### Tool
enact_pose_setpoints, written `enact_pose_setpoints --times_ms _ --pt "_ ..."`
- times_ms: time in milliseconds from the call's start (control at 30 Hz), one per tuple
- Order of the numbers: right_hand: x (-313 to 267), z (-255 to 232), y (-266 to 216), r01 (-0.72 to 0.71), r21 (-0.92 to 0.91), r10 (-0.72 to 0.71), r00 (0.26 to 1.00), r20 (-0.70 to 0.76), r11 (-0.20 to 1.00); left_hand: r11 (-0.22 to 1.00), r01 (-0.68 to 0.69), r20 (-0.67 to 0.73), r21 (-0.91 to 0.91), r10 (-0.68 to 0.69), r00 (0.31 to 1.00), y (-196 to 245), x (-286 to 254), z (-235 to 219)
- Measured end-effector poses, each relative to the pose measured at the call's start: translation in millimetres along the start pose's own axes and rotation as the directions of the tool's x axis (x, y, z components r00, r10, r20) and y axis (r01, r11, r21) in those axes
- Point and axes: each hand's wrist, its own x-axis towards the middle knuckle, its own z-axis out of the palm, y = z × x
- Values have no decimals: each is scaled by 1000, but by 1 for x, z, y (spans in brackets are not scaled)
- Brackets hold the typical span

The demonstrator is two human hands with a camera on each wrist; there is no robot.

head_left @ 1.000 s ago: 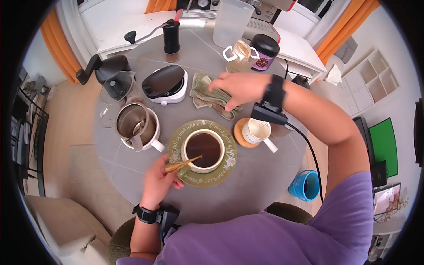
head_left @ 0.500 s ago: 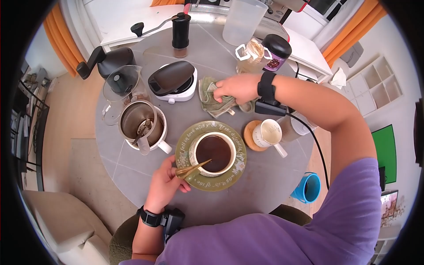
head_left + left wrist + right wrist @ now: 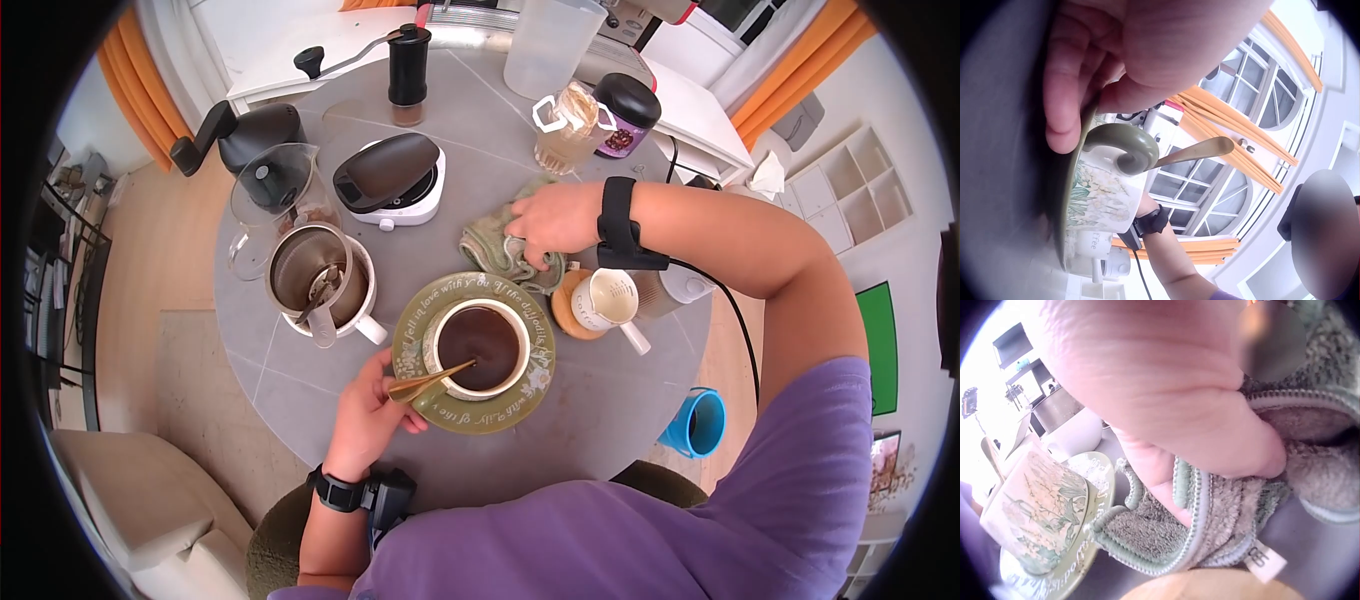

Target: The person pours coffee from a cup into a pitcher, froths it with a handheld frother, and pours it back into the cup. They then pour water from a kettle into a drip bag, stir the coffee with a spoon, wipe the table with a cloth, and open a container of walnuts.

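A floral cup (image 3: 483,347) of dark brown liquid stands on a green lettered saucer (image 3: 540,345), with a gold spoon (image 3: 432,380) leaning in it. At the saucer's near-left edge, my left hand (image 3: 365,418) pinches the rim. The left wrist view shows its fingers beside the cup's curled green handle (image 3: 1124,140). Beyond the saucer, my right hand (image 3: 560,222) grips a bunched green-grey cloth (image 3: 488,242) on the table. In the right wrist view, thumb and fingers press into the cloth's folds (image 3: 1147,537), and a white tag (image 3: 1264,560) sticks out.
A small white handled cup (image 3: 608,300) on a wooden coaster (image 3: 568,318) stands close to the cloth. Left are a white mug (image 3: 368,325) with a metal filter (image 3: 300,262), a glass carafe (image 3: 265,190) and a white scale (image 3: 400,213). A glass (image 3: 560,155) and black jar (image 3: 628,95) stand behind.
My right hand came down onto the cloth, took hold of it and dragged it right and a little nearer, bunching it beside the saucer. The left hand stays at the saucer's rim.
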Motion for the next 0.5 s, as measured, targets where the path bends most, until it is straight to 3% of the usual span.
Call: enact_pose_setpoints --times_ms 167,500 --pt "-10 3 1 -61 -5 61 997 37 998 1000 -6 -16 -20 6 1000 0 -1 1" --pt "-17 18 15 -192 232 184 981 57 954 1000 5 -17 -23 -6 1000 0 -1 1"
